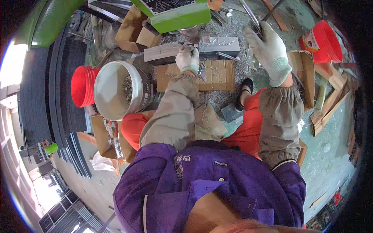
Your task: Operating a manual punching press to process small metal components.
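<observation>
My left hand (187, 59), in a white glove, is closed at the front edge of a long grey metal block (221, 45), just below the drill chuck (190, 34) of a green drill press (180, 19). Its fingers are bent over something small that I cannot make out. Up at the right, my right hand (272, 54), also gloved, grips the end of a shiny metal lever (249, 13). Metal shavings lie on the block and on a cardboard sheet (217, 75) in front of it. A thin rod (231, 58) rests against the block's right side.
A white bucket (101, 91) holding small metal pieces and a red bucket (79, 86) stand at left. Another red bucket (332, 42) is at the far right, near an open carton (307, 77). Dark long profiles (35, 93) are stacked at the far left. Scraps litter the floor.
</observation>
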Tool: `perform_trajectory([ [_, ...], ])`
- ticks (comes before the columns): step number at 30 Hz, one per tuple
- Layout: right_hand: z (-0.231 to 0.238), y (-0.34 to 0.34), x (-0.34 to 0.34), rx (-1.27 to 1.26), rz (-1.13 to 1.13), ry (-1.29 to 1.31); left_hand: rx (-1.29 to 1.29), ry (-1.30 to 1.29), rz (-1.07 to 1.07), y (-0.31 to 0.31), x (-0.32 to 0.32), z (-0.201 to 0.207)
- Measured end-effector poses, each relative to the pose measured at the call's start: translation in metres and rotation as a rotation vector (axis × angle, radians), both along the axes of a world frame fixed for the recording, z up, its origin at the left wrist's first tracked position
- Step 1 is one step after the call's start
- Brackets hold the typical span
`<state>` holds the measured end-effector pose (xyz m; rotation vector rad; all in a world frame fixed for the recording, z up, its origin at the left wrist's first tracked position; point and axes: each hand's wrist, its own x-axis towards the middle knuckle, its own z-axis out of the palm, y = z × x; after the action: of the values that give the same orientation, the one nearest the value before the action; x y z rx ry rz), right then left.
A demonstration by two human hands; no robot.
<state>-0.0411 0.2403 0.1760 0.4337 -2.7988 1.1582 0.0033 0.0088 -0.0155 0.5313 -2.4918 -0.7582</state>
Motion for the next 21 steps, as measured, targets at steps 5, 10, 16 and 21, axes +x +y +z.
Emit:
perform_trajectory([
  [5,0.011,-0.004,0.005,0.063,-0.045,-0.034,0.100,-0.054,0.034,0.003,-0.002,-0.002],
  [10,0.010,-0.002,0.005,0.050,-0.044,-0.073,0.102,-0.020,-0.010,0.008,0.000,0.005],
  [16,0.005,-0.005,0.001,0.077,-0.073,-0.040,0.123,-0.008,-0.040,0.008,-0.001,0.008],
  [21,0.005,-0.005,0.001,0.025,-0.045,-0.030,0.125,0.005,-0.021,0.008,-0.002,0.005],
])
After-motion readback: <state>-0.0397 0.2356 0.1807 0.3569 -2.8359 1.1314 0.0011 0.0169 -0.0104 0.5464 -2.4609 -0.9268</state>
